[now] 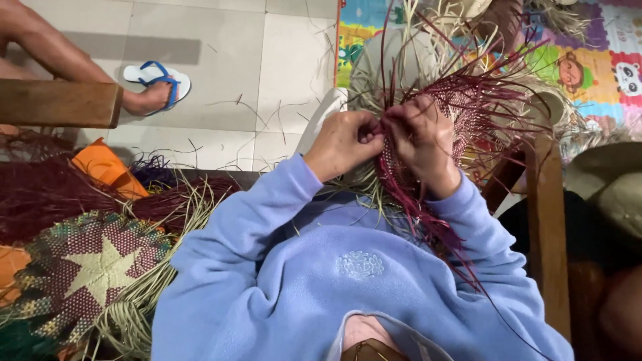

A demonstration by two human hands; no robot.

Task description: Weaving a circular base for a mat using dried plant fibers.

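My left hand [344, 142] and my right hand [422, 139] meet in front of my chest, both pinching strands of a half-woven straw piece [461, 110] in dark red and pale straw. Long loose red and pale strands fan out from it upward and to the right, and a bundle of red strands trails down over my right sleeve. Both my arms are in light blue fleece sleeves [267, 214].
At the left lies a woven mat with a pale star [100, 267], beside loose red straw [47, 190] and an orange cloth [107, 170]. Another person's foot in a blue-strapped sandal [155, 83] rests on the tiled floor. A wooden chair arm [548, 220] stands at the right; a colourful play mat [588, 67] lies beyond.
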